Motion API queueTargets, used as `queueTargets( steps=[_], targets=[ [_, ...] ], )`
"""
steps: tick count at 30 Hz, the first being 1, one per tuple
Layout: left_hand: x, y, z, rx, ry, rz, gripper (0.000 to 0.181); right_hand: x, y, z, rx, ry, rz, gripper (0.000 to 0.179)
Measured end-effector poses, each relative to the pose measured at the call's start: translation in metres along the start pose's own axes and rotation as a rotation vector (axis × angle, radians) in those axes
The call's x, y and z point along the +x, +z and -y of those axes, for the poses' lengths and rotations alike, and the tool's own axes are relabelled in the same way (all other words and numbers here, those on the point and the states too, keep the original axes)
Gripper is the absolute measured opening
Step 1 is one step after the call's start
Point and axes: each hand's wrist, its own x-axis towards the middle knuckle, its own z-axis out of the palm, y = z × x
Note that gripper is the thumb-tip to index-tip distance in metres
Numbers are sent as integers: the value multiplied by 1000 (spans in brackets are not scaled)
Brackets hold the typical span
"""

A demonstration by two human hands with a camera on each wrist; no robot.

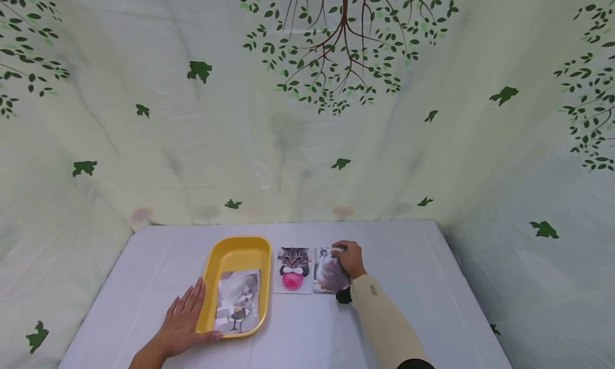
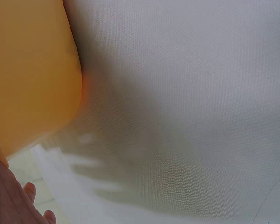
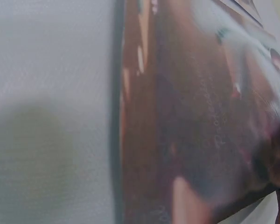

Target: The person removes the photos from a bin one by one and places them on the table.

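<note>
My left hand (image 1: 182,323) rests against the left side of a yellow tray (image 1: 206,291), its fingers straight and the thumb at the near rim. In the left wrist view, the palm edge meets the rim of the tray (image 2: 35,79). Inside the tray lie photo cards (image 1: 236,299), the top one showing a bird. My right hand (image 1: 351,258) pinches the upper edge of a glossy animal photo card (image 1: 329,275). That card (image 3: 196,102) fills much of the right wrist view, with reflections on its surface. Just left of it lies a cat photo card (image 1: 294,270) with a pink ball.
A white cloth covers the table (image 1: 158,273). Behind and at both sides hangs a pale sheet (image 1: 269,166) printed with leaves and branches. A black wrist device (image 1: 343,296) sits under the right sleeve, close to the card's lower corner.
</note>
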Motion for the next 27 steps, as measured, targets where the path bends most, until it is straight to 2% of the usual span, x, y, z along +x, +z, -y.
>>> queueTargets(
  steps=[7,15,18,21,27],
  targets=[
    [-1,-1,-1,0,0,2,127,4,1,5,13,40,10,21],
    [-1,-1,1,6,19,-23,126,1,7,20,54,41,-12,21],
    [-1,-1,1,9,14,-16,126,-4,16,34,84,11,-8,20],
    [-1,-1,0,11,8,-8,126,-10,29,53,121,-50,33,20],
    [-1,-1,0,5,0,3,127,-27,63,101,127,-112,177,22]
  ],
)
